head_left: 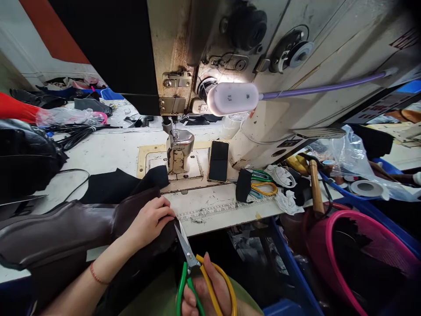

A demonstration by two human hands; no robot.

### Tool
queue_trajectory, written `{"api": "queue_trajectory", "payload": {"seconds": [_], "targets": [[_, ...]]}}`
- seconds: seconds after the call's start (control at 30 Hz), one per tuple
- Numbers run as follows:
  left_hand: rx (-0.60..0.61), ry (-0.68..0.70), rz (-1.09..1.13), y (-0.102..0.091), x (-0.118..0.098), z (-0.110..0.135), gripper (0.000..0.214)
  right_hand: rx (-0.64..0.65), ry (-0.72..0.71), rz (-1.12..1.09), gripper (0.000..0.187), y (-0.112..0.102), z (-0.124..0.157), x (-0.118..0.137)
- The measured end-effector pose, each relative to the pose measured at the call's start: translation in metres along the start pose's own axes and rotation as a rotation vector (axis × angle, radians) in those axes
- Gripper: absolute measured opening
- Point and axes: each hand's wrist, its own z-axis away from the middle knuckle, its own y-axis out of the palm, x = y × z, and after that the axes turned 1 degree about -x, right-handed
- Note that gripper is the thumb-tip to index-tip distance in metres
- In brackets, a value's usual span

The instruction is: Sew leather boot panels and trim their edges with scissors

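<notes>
My left hand [149, 219] presses down on a dark brown leather boot piece [62, 228] at the table's front edge, fingers curled over its end. My right hand [204, 294], low at the bottom of the view, grips scissors [197, 272] with one green and one yellow handle. The scissor blades point up toward the leather's edge just beside my left fingertips. Black lining fabric [115, 184] lies under the leather, reaching toward the sewing machine's presser foot [177, 149].
A large worn sewing machine [263, 52] with a lit lamp [232, 98] fills the top. A phone [219, 161] lies on the bed. A second pair of scissors [263, 184], a hammer [315, 188], tape and bags clutter the right. A pink basket [362, 254] sits lower right.
</notes>
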Motion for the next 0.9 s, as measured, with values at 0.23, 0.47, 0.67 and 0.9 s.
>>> {"api": "queue_trajectory", "payload": {"seconds": [0.23,0.47,0.67,0.9], "targets": [[0.043,-0.010,-0.066,0.000,-0.009,-0.005,0.021,0.049,0.015,-0.038,0.105,-0.001,0.002,-0.002],[0.059,-0.027,-0.117,0.001,-0.010,-0.005,0.021,0.053,0.030,-0.047,0.103,-0.001,-0.002,-0.005],[0.052,-0.034,-0.138,0.003,-0.012,-0.005,0.020,0.132,0.043,-0.157,0.093,0.005,-0.003,0.003],[0.039,-0.031,-0.143,0.003,-0.013,-0.005,0.021,0.206,0.043,-0.244,0.087,0.004,-0.002,0.006]]}}
